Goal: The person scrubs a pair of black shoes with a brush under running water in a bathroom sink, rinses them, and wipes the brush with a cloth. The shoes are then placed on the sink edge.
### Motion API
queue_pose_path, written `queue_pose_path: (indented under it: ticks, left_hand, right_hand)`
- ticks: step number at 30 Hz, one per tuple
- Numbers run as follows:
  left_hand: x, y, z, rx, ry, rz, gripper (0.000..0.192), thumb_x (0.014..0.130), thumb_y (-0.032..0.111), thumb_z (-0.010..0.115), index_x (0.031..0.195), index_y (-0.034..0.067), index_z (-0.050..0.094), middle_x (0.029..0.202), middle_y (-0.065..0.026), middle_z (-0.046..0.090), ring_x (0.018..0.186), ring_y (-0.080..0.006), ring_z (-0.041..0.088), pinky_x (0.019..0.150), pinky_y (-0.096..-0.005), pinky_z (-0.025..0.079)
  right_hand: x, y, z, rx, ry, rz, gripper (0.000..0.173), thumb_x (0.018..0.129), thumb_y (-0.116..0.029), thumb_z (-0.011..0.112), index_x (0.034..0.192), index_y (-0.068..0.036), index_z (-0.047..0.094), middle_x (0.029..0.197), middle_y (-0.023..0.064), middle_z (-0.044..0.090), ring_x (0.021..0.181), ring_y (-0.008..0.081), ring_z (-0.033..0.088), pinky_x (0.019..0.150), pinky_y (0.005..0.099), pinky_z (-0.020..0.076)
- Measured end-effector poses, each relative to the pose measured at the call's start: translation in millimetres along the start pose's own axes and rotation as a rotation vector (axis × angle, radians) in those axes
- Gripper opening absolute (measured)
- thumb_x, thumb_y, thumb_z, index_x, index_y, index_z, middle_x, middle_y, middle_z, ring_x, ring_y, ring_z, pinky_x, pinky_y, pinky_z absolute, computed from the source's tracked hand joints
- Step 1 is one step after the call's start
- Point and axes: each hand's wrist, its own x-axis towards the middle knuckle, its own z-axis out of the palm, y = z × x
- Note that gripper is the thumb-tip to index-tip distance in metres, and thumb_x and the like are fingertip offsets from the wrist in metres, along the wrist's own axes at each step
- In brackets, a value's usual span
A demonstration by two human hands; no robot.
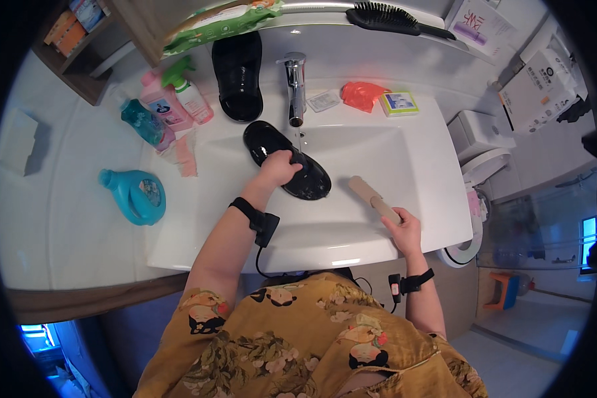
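Note:
A wet black slipper (310,183) lies slanted over the white sink basin, and my left hand (278,168) grips it near its middle. Water from the chrome faucet (295,89) runs onto it beside my fingers. My right hand (404,230) is closed around the handle of a beige brush (365,190), held over the right part of the basin, apart from the slipper. The brush's bristles cannot be made out. A second black slipper (240,79) leans at the back of the sink, left of the faucet.
A blue detergent bottle (142,199), a teal bottle (142,122), a pink bottle (166,107) and a spray bottle (194,102) stand to the left. Behind the basin's right side are a red wrapper (362,96) and a small box (399,104). A black hairbrush (385,20) lies on the shelf above.

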Motion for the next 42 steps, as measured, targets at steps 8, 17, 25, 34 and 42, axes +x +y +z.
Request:
queue_pose_path:
  ticks: [8, 17, 25, 34, 42]
  left_hand:
    - [-23, 38, 11, 0.577, -0.181, 0.110, 0.020, 0.086, 0.022, 0.068, 0.101, 0.009, 0.067, 0.102, -0.0090, 0.070, 0.107, -0.0293, 0.064, 0.101, -0.0605, 0.037]
    - [-39, -8, -26, 0.904, -0.338, 0.440, 0.022, 0.080, 0.005, 0.061, 0.095, 0.014, 0.075, 0.104, -0.0044, 0.065, 0.114, -0.0245, 0.056, 0.110, -0.0546, 0.036]
    - [-38, -23, -4, 0.933, -0.421, 0.471, 0.025, 0.082, 0.006, 0.063, 0.105, 0.009, 0.070, 0.137, -0.0078, 0.052, 0.140, -0.0299, 0.036, 0.114, -0.0573, 0.031]
    - [-52, -65, 14, 0.467, -0.216, -0.301, 0.131, 0.062, 0.033, 0.093, 0.159, 0.017, 0.005, 0.164, -0.0127, 0.012, 0.145, -0.0472, 0.024, 0.102, -0.0672, 0.043]
    - [-51, -86, 19, 0.494, -0.279, -0.354, 0.124, 0.064, 0.024, 0.093, 0.158, 0.019, 0.013, 0.160, -0.0105, 0.022, 0.139, -0.0445, 0.035, 0.097, -0.0531, 0.055]
  right_hand:
    - [-1, 12, 1, 0.146, 0.070, -0.042, 0.034, 0.079, -0.017, 0.081, 0.106, 0.000, 0.071, 0.087, 0.0099, 0.073, 0.076, 0.0144, 0.066, 0.071, 0.0282, 0.0519]
    - [0, 12, 1, 0.138, 0.044, -0.022, 0.033, 0.079, -0.017, 0.081, 0.105, 0.000, 0.071, 0.085, 0.0088, 0.072, 0.073, 0.0137, 0.063, 0.069, 0.0287, 0.0514]
    - [6, 10, 1, 0.068, -0.055, 0.005, 0.035, 0.079, -0.020, 0.081, 0.106, 0.001, 0.071, 0.084, 0.0081, 0.072, 0.073, 0.0138, 0.063, 0.069, 0.0284, 0.0511]
    - [83, -38, -5, -0.003, -0.420, -0.023, 0.032, 0.090, -0.027, 0.071, 0.103, 0.002, 0.072, 0.071, 0.0043, 0.066, 0.065, 0.0122, 0.058, 0.061, 0.0286, 0.0476]
    - [111, -67, 121, -0.008, -0.621, -0.221, 0.032, 0.088, -0.033, 0.071, 0.104, -0.006, 0.073, 0.083, 0.0129, 0.071, 0.073, 0.0228, 0.065, 0.071, 0.0337, 0.0524]
